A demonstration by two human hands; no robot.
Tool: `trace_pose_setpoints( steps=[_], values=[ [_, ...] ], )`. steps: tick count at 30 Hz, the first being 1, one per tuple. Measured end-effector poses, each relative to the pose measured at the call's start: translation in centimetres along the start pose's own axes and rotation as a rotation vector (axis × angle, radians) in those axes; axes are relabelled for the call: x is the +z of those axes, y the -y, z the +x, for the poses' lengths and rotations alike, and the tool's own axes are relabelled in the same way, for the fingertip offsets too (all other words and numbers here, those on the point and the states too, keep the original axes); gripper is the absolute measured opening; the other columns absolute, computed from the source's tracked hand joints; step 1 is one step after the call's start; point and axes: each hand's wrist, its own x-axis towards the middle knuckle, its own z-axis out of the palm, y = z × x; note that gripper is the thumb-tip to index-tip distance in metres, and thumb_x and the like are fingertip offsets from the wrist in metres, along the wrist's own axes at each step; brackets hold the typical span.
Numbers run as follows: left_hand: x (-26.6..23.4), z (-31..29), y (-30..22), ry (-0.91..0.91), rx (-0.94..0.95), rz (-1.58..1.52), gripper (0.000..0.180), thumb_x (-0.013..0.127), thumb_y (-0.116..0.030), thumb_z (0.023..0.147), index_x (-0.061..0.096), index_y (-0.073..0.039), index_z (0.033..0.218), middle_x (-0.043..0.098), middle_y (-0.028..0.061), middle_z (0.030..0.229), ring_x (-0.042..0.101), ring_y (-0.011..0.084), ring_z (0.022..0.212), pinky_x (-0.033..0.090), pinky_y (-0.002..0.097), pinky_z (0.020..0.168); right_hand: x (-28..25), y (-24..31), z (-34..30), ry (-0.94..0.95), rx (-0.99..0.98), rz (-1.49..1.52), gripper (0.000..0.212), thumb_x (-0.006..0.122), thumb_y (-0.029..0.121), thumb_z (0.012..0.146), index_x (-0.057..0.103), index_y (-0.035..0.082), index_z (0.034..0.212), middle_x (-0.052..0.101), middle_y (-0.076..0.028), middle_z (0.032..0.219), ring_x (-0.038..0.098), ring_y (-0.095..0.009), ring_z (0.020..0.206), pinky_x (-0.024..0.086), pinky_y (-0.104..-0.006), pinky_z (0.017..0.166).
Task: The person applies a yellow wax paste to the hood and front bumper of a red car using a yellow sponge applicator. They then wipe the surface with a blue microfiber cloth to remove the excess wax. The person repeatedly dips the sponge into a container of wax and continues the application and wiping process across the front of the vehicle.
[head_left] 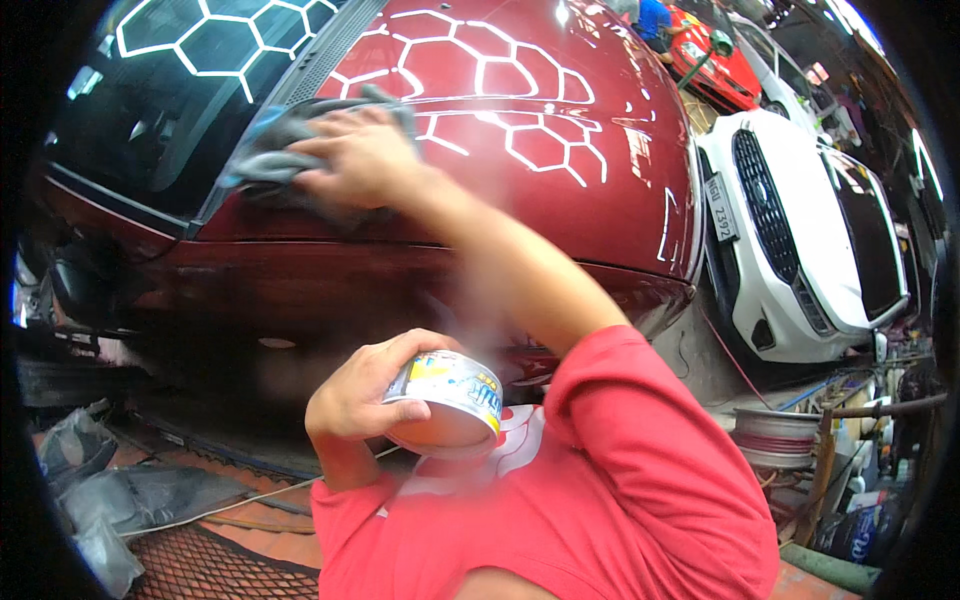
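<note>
My left hand (355, 395), held close to my chest, is closed around a round, shallow tin (450, 400) with a white, yellow and blue printed label. The tin is tilted; its pale flat end faces me, and I cannot see what is inside. My right arm reaches forward and to the left across the dark red car hood (560, 140). Beneath my right hand (360, 160) a bunched grey cloth (275, 150) lies against the hood by the base of the windshield (150, 110). The fingers press into the cloth, and its folds partly hide the hood's edge.
White hexagonal light reflections cover the hood. A white car (790, 240) is parked at the right, with a red car (715, 65) and a person in blue (652, 22) farther back. A wheel rim (775, 437) stands at lower right. Plastic sheeting (150, 495) and black netting (200, 568) lie lower left.
</note>
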Motion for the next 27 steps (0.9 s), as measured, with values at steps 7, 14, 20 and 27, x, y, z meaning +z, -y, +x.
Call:
trace_pose_setpoints(
  steps=[7, 14, 20, 27],
  values=[
    [3.8, -6.2, 4.5, -0.136, -0.176, -0.235, 0.081, 0.061, -0.068, 0.084, 0.055, 0.001, 0.125, 0.066, 0.0158, 0.116, 0.064, 0.0251, 0.108, 0.047, 0.0364, 0.096, -20.5, -28.1, -25.6, 0.049, 1.032, -0.406, 0.057, 0.045, 0.058, 0.095, 0.056, 0.025, 0.139, 0.060, -0.014, 0.135, 0.057, -0.030, 0.126, 0.044, -0.0411, 0.102],
    [5.3, -8.0, 1.4, -0.260, -0.288, -0.156, 0.083, 0.066, -0.068, 0.080, 0.056, 0.001, 0.125, 0.067, 0.0153, 0.114, 0.064, 0.0219, 0.108, 0.048, 0.0340, 0.096, -19.6, -33.1, -21.7, 0.394, 1.049, -0.431, 0.061, 0.040, 0.057, 0.095, 0.043, 0.023, 0.146, 0.047, -0.010, 0.149, 0.046, -0.029, 0.135, 0.034, -0.0539, 0.109],
    [5.7, 5.8, -2.2, 0.086, 0.001, 0.129, 0.073, 0.068, -0.056, 0.081, 0.055, 0.001, 0.126, 0.063, 0.0209, 0.118, 0.064, 0.0350, 0.109, 0.049, 0.0388, 0.094, -3.3, -4.8, -2.2, 0.143, 0.072, -0.141, 0.052, 0.050, 0.058, 0.089, 0.064, 0.027, 0.129, 0.056, -0.014, 0.139, 0.050, -0.035, 0.131, 0.029, -0.0568, 0.112],
    [9.2, 10.4, -2.0, 0.082, -0.208, 0.098, 0.066, 0.071, -0.048, 0.082, 0.055, -0.002, 0.126, 0.065, 0.0204, 0.113, 0.064, 0.0373, 0.106, 0.050, 0.0399, 0.090, -13.2, -23.4, -11.4, 0.355, 0.214, -0.314, 0.056, 0.052, 0.056, 0.092, 0.060, 0.020, 0.133, 0.054, -0.011, 0.141, 0.047, -0.028, 0.133, 0.035, -0.0439, 0.112]
  ],
)
